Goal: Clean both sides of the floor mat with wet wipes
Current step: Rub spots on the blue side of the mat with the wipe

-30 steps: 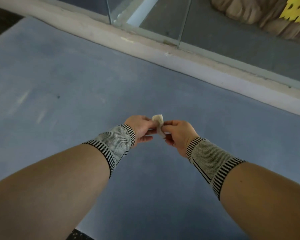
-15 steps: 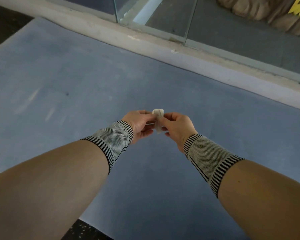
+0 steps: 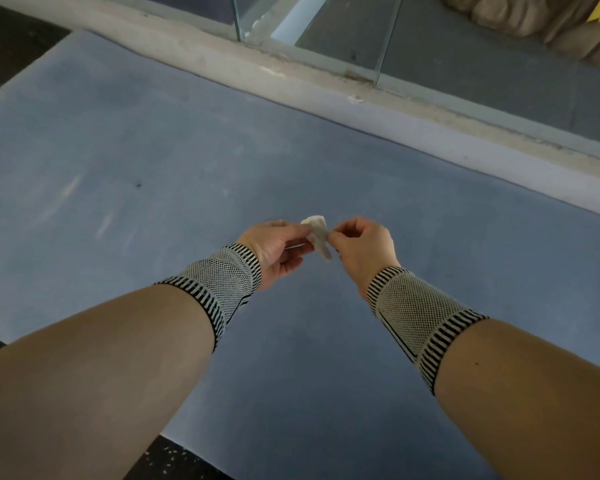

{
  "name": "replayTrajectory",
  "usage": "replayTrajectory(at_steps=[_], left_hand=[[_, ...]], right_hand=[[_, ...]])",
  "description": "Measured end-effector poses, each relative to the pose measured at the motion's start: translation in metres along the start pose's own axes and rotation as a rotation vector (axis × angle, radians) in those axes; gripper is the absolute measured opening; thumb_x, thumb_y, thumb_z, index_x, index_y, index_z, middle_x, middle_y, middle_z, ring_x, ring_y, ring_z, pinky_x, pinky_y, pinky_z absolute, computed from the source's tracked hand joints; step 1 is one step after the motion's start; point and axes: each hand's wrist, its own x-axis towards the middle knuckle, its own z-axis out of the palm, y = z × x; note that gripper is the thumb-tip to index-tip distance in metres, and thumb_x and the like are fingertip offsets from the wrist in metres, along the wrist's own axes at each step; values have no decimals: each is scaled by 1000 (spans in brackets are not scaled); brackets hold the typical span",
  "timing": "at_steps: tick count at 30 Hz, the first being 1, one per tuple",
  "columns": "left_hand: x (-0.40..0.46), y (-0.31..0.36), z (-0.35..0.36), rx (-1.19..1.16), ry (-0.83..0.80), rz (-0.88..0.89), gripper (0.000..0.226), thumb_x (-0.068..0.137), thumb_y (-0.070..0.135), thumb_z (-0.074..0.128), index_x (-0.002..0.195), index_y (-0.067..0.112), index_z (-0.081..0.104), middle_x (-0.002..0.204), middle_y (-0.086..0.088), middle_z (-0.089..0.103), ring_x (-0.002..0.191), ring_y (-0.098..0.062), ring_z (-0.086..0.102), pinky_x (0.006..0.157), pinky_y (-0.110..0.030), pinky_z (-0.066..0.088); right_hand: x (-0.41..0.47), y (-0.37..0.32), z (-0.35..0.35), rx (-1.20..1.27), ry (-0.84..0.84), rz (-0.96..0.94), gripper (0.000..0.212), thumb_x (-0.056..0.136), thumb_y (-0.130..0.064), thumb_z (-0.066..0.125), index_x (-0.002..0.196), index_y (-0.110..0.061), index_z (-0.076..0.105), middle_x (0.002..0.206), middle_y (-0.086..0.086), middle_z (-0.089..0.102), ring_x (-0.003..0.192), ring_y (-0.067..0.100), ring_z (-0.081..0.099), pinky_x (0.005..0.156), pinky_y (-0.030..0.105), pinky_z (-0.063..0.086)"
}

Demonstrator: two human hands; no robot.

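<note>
A large blue-grey floor mat [image 3: 153,140] lies flat on the floor and fills most of the view, with pale scuff streaks on its left part. Above its middle I hold a small, crumpled white wet wipe [image 3: 317,233]. My left hand [image 3: 278,249] pinches the wipe's left side with thumb and fingers. My right hand [image 3: 361,249] pinches its right edge between thumb and forefinger, the other fingers curled. Both wrists wear striped knit bands.
A pale concrete ledge [image 3: 326,81] runs along the mat's far edge, with glass panels [image 3: 326,26] standing on it. Dark speckled flooring [image 3: 174,462] shows at the near edge and at the far left corner.
My hands have drawn slightly apart, and the folded wipe between them is spreading open. The view has shifted a little over the mat.
</note>
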Motion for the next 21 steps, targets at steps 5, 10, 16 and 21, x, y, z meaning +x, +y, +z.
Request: replayTrajectory(at_steps=[5,10,16,21], left_hand=[[2,1,3,28,1,-1,15,86,27,69,97,17,67,80,4,74,71,-6,70,68,-25,48],[5,-2,4,71,34,-19,13,86,16,69,78,19,60,69,6,69,73,-7,62,67,-22,43],[5,-2,2,-17,76,-49,5,89,12,63,86,16,63,80,0,71,75,-10,66,67,-25,48],[10,-3,1,-46,177,-56,10,95,18,56,99,13,63,77,0,71,74,-13,68,65,-28,51]], right_hand=[[-3,-4,6,47,-108,12,17,78,-38,72,74,-21,70,76,2,71,68,9,63,66,25,55],[1,2,9,67,-116,63,28,80,-46,69,74,-19,70,75,-3,72,74,9,65,72,28,55],[7,5,5,207,-104,164,14,80,-23,71,70,-15,67,69,0,68,71,15,63,71,30,53],[8,5,1,272,-80,181,7,77,-13,66,71,-11,63,67,3,68,68,15,62,64,28,51]])
